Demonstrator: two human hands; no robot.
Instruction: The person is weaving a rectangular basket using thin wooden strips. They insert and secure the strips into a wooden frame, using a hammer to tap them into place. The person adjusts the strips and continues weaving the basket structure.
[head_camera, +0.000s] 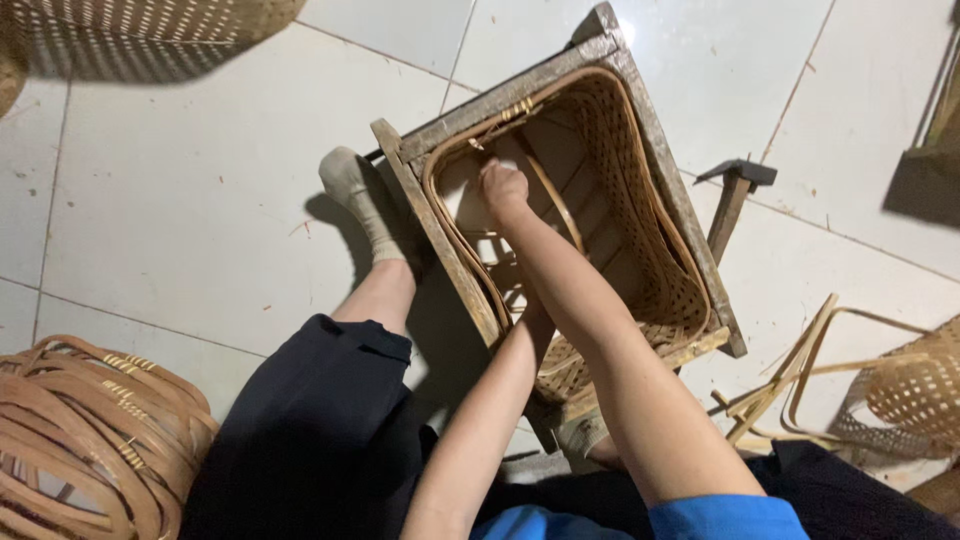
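**Hands inside a woven basket held in a wooden frame**

Pale floor tiles fill the scene, strewn with small chips. On them sits a square wooden frame with a woven basket fitted inside it, mouth facing up toward the camera. The frame is turned like a diamond, its long side running from lower left to upper right, one corner pointing toward the top edge.

The right hand reaches down into the basket near its upper-left rim. Its fingers are curled together into a closed fist; what they grip is hidden, though a thin curved strip runs just beside the knuckles. The left hand is lower, inside the basket and under the right forearm, so whether its fingers are spread or closed cannot be told.

A socked foot rests left of the fist, against the frame's outer side. A second socked foot sits below the frame's lower corner. Right of the fist, beyond the frame, a hammer lies on the floor. Far lower left of both hands is a stack of bent hoops; far lower right, loose strips and another woven piece.
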